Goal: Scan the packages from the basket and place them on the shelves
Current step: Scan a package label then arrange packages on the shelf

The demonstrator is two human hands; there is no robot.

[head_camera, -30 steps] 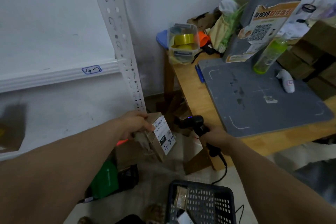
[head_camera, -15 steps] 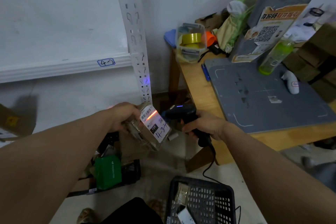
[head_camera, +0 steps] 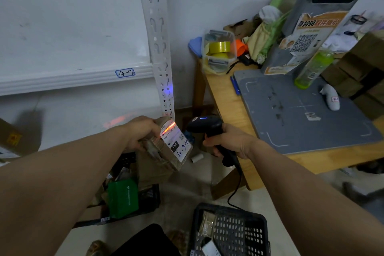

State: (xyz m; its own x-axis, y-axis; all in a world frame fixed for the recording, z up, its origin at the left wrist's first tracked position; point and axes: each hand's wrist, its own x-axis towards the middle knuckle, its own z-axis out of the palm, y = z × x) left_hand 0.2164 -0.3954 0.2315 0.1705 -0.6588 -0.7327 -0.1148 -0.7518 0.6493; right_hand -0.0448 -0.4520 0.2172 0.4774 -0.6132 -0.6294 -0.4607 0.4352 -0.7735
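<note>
- The small cardboard package (head_camera: 173, 145), mid-view with the scanner (head_camera: 204, 125) beam on its label, looks light and stiff; take it by the unlabelled sides
- The left hand (head_camera: 141, 133) grips its 9 o'clock side; the right hand (head_camera: 232, 143) clasps the scanner at 3 o'clock
- Open shelf (head_camera: 72, 81) room at 10 o'clock; upright post (head_camera: 160, 48) close at 12, bench (head_camera: 222, 100) edge at 3, basket (head_camera: 241, 233) at 5

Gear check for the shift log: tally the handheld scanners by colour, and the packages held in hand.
black scanner, gripped by the right hand: 1
white scanner (or so it looks), lying on the grey mat: 1
package, held by the left hand: 1
Total: 3
</note>
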